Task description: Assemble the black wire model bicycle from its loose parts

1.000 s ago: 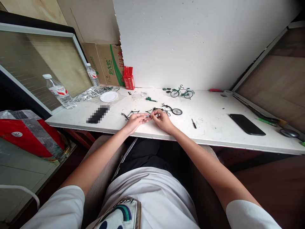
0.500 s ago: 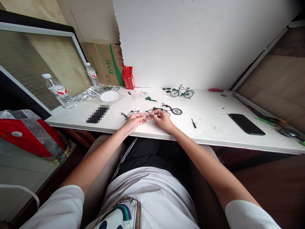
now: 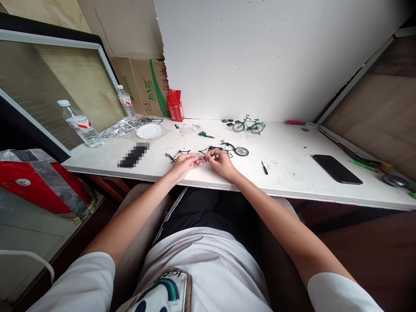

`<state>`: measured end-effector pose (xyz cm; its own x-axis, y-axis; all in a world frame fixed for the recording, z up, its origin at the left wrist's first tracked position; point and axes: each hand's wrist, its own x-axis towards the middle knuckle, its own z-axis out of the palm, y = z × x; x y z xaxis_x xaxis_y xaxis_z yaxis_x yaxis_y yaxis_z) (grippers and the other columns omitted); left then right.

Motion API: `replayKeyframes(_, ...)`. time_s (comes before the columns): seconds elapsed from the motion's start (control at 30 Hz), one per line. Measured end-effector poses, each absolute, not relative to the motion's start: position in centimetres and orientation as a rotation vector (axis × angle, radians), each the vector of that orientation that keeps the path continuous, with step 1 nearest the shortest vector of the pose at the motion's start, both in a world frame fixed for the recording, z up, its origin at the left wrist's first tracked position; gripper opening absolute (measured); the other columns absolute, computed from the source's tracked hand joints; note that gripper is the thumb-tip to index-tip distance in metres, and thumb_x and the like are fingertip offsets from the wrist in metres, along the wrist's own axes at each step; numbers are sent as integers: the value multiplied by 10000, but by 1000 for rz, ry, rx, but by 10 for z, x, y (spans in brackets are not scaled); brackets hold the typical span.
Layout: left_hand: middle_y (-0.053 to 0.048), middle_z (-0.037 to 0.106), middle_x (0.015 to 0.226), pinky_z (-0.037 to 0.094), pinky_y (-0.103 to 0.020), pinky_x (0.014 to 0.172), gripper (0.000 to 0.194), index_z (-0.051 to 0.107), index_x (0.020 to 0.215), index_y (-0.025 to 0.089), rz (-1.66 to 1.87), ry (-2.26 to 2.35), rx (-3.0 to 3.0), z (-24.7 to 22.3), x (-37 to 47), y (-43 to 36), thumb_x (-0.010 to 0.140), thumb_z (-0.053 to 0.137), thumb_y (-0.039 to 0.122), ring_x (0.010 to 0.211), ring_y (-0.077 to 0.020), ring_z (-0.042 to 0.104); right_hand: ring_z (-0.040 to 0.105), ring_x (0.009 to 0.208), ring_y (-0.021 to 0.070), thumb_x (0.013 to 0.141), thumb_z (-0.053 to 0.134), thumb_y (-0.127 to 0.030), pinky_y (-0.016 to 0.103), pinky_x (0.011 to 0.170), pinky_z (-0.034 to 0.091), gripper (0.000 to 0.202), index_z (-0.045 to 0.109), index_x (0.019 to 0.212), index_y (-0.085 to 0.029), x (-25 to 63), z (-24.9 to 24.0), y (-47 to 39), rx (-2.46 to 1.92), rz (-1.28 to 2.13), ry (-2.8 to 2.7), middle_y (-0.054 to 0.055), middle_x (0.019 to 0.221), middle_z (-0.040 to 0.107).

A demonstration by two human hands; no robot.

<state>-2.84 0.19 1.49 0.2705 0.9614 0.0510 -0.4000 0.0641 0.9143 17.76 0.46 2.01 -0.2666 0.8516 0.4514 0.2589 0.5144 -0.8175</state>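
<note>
One small grey part [image 3: 201, 157], pinched from both sides

The left hand [image 3: 186, 165] and right hand [image 3: 221, 162] close their fingertips on it, between them above the table [image 3: 286, 173]; its long axis seems to run from hand to hand, but fingers cover much of it and which end leads cannot be told. Just beyond the grip lie black bicycle parts [image 3: 171, 158], partly hidden, hard to count, with one black wheel [image 3: 241, 151] rightward. Farther out are one green model bicycle [image 3: 248, 126] and, well left, two bottles [image 3: 82, 125]

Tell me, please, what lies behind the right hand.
Black model bicycle parts show behind the right hand, with a spoked wheel to their right; whatever the hand covers is hidden.
</note>
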Motion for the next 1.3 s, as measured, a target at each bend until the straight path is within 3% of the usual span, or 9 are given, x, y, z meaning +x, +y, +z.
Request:
replayKeyframes(0.4, -210, 805, 1065, 526, -472, 1102, 204, 821, 982, 59, 1162, 702, 986, 16, -29, 1, 787, 845, 114, 1088, -309, 775, 692, 922, 226, 981, 629, -532, 349, 791, 525, 342, 715, 926, -206, 178, 21, 4, -921, 767, -1791, 75, 966, 763)
replayKeyframes(1.0, -217, 789, 1121, 535, -470, 1064, 210, 809, 951, 63, 1183, 724, 1010, 15, -27, 1, 802, 860, 203, 1042, -293, 774, 678, 900, 214, 988, 615, -573, 338, 767, 521, 372, 684, 936, -211, 177, 21, 3, -926, 741, -1808, 71, 966, 743)
replayKeyframes(1.3, -164, 808, 1104, 518, -466, 1090, 386, 799, 1035, 112, 1186, 786, 1082, 6, -28, 3, 697, 958, 207, 1032, -262, 771, 699, 901, 221, 999, 611, -539, 338, 739, 514, 334, 683, 936, -219, 177, 22, 2, -884, 728, -1846, 73, 953, 757)
